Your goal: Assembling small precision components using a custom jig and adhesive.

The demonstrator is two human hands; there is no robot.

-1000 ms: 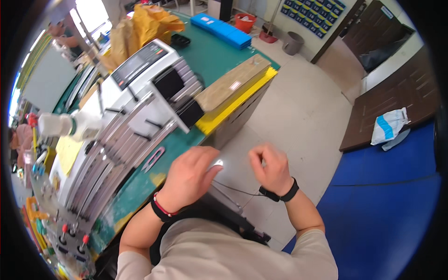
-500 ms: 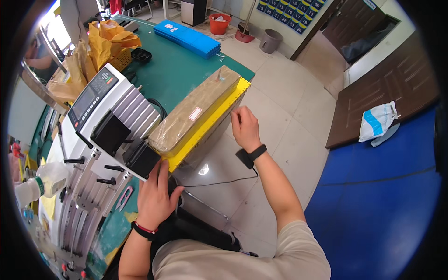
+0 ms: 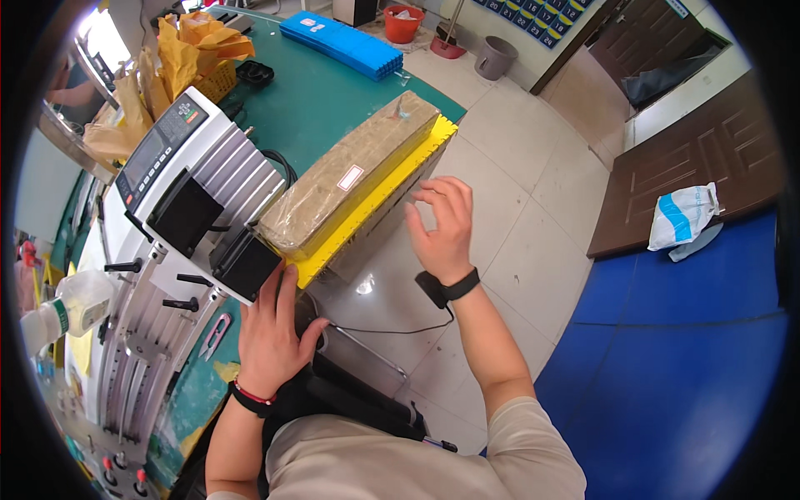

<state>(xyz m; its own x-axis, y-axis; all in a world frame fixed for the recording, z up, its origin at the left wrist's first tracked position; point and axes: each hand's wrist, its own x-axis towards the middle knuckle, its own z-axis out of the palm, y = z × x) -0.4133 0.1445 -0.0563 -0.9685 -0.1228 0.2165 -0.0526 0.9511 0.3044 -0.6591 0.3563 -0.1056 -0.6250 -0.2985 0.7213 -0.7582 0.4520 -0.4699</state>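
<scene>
Just behind the left hand [image 3: 279,342] sit a thin red cord [image 3: 253,395] and a wider black band [image 3: 248,405]. Behind the right hand [image 3: 444,229] is a black strap [image 3: 462,285] with a dark boxy module [image 3: 431,289] and thin cable [image 3: 392,332]. Farther back, the beige shirt [image 3: 417,462] has short sleeves [image 3: 521,425].

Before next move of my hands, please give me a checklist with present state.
1. Right hand free: ok, nothing held.
2. Left hand touching yellow strip: cannot tell, fingertips at its near corner.
3. Right wristband free of cords: not ok, a black cord leads to it.
4. Pink snips away from both hands: ok, lying on the green table.
5. Brown bundle free: ok, neither hand grips it.
</scene>
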